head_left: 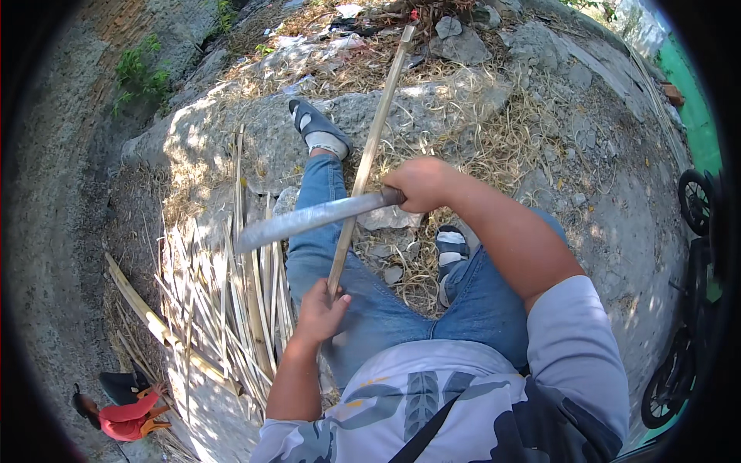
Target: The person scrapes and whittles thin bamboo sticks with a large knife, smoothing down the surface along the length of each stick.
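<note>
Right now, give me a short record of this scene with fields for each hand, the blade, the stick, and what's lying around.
left hand: grips the lower end of the bamboo stick, over the left thigh
right hand: closed on the handle of the long knife
long knife: blade points to the person's left, crossing the stick
bamboo stick: long, slanting up and away from the lap
pile of bamboo strips: on the ground to the left
motorbike: at the right edge

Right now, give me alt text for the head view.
A seated person's left hand grips a long bamboo strip while the right hand holds a large knife across it. A pile of split strips lies on the ground at the left.
</note>
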The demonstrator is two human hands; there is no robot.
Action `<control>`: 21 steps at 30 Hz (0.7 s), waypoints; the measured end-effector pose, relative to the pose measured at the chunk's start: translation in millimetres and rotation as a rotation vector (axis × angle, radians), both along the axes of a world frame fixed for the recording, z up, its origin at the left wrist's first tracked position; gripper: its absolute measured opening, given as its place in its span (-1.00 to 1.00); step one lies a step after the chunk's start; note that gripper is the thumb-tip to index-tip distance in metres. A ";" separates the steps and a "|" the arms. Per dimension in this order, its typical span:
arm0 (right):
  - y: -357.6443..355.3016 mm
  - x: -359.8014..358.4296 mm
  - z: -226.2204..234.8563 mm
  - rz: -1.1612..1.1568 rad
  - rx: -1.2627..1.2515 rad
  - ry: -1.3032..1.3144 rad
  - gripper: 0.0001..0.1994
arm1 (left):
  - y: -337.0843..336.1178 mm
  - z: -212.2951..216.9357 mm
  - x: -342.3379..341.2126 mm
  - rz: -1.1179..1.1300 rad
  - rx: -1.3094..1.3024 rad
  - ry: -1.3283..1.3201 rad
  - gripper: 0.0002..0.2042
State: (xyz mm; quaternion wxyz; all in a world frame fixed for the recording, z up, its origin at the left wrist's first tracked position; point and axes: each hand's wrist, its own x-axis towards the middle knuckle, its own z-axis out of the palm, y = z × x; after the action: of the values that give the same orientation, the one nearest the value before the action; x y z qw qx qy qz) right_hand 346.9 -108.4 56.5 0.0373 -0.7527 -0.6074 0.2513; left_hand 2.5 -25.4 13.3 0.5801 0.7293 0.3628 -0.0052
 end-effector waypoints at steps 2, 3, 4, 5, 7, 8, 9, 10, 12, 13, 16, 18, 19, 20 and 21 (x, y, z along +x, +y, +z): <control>-9.7 46.3 -18.2 -0.362 0.166 0.139 -0.70 | 1.2 -8.0 -2.8 0.013 0.041 -0.031 -0.73; -16.7 66.4 -26.2 -0.565 0.285 0.208 -0.69 | 1.1 -4.0 0.3 -0.025 0.116 -0.045 -0.73; -22.3 76.7 -25.9 -0.561 0.285 0.206 -0.69 | 1.3 -2.3 0.5 -0.060 0.191 -0.054 -0.74; -28.0 85.7 -26.4 -0.704 0.275 0.199 -0.67 | 2.0 -5.5 0.1 -0.058 0.190 -0.057 -0.74; -27.5 85.0 -23.6 -0.843 0.265 0.195 -0.66 | 4.7 -10.4 -2.4 -0.106 0.184 -0.063 -0.75; -27.3 80.4 -25.2 -0.770 0.263 0.175 -0.65 | 5.8 -10.7 -4.3 -0.106 0.185 -0.062 -0.75; -29.0 74.4 -24.6 -0.700 0.259 0.150 -0.65 | 5.5 -10.5 -3.1 -0.082 0.192 -0.062 -0.76; -27.7 62.3 -21.4 -0.556 0.284 0.122 -0.70 | 4.6 -10.5 -2.6 -0.057 0.200 -0.057 -0.76; -19.5 30.4 -13.1 -0.278 0.230 0.057 -0.75 | 3.1 -10.3 0.6 -0.040 0.203 -0.006 -0.76; -14.0 13.7 -7.5 -0.144 0.154 0.020 -0.76 | 2.7 -10.8 2.0 -0.019 0.210 0.044 -0.76; -2.7 -25.3 9.7 0.182 0.058 -0.093 -0.77 | 0.0 -11.6 -2.6 -0.056 0.286 -0.026 -0.75; -2.1 -19.9 14.5 0.197 0.030 -0.125 -0.77 | -1.7 -8.7 -4.2 -0.051 0.317 -0.028 -0.75; -5.6 -3.8 13.6 0.058 0.025 -0.067 -0.76 | -3.4 -7.2 -2.4 -0.044 0.344 -0.040 -0.75; -9.5 13.7 11.9 -0.080 0.021 -0.010 -0.75 | -4.9 -4.5 0.9 -0.046 0.344 -0.041 -0.75; -14.5 36.1 -2.4 -0.203 0.062 0.122 -0.75 | -6.1 -2.0 9.8 -0.032 0.307 -0.049 -0.75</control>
State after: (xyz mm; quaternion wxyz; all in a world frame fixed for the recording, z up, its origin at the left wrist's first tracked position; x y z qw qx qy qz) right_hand 382.9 -123.0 54.1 0.1227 -0.7922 -0.5319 0.2728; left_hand 12.3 -31.4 11.3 0.4703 0.8151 0.3332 0.0590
